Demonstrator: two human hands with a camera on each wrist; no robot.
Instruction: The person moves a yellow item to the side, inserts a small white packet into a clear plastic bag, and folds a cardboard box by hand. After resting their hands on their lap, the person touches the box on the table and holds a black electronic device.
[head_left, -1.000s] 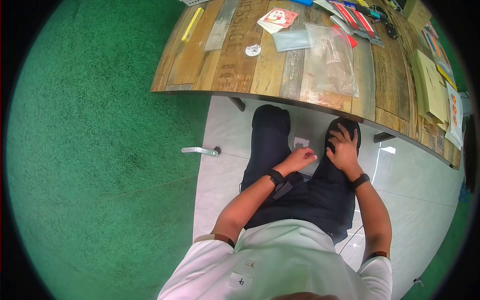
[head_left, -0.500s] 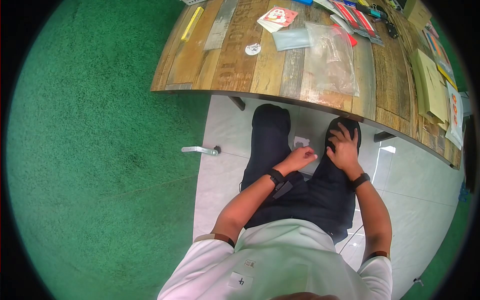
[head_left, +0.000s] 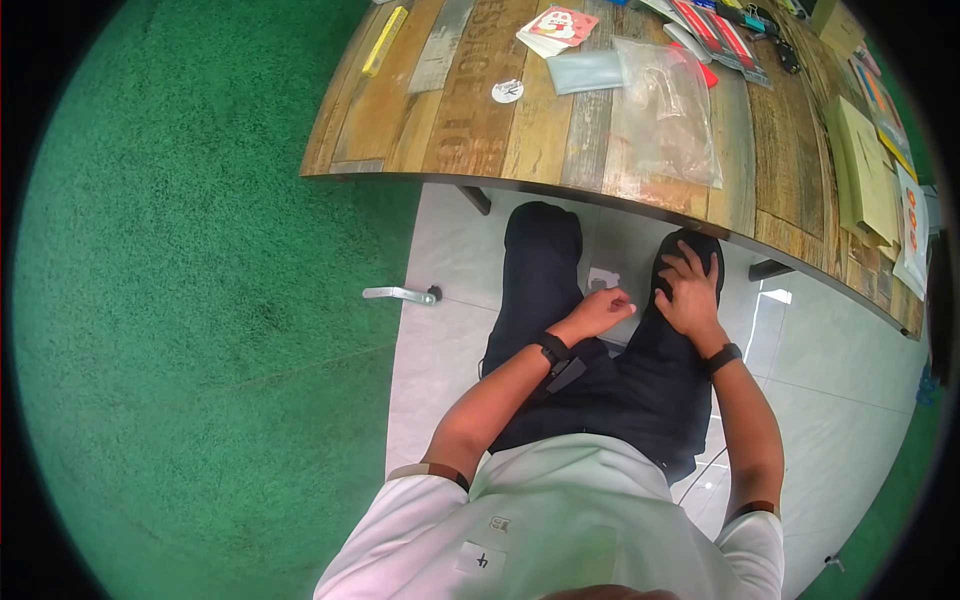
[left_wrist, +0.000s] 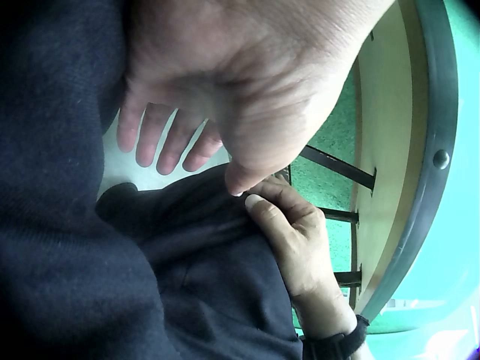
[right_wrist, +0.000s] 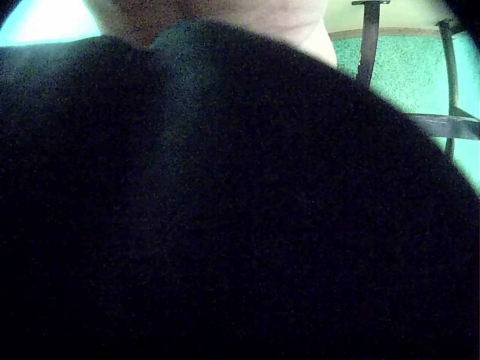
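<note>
My left hand (head_left: 597,313) hangs between the thighs, its wrist over the left leg of the dark trousers (head_left: 540,265). In the left wrist view, the fingers of this hand (left_wrist: 240,97) dangle loosely apart and hold nothing. My right hand (head_left: 690,297) rests on the right knee with its fingers spread, seen also in the left wrist view as a hand (left_wrist: 296,244) lying on the cloth. Dark trouser fabric (right_wrist: 225,195) fills most of the right wrist view, and only part of the right hand (right_wrist: 225,19) shows above it.
Ahead stands a wood-plank table (head_left: 470,150). On it lie a clear plastic bag (head_left: 665,120), a grey-blue pouch (head_left: 585,72), picture cards (head_left: 560,28), a round white sticker (head_left: 507,91), a yellow stick-like box (head_left: 385,40) and beige boxes (head_left: 860,170). A metal lever (head_left: 398,294) sits over the floor left.
The head view has tilted slightly, so the table edge sits a little higher in the picture. Both hands keep their places on and between the legs.
</note>
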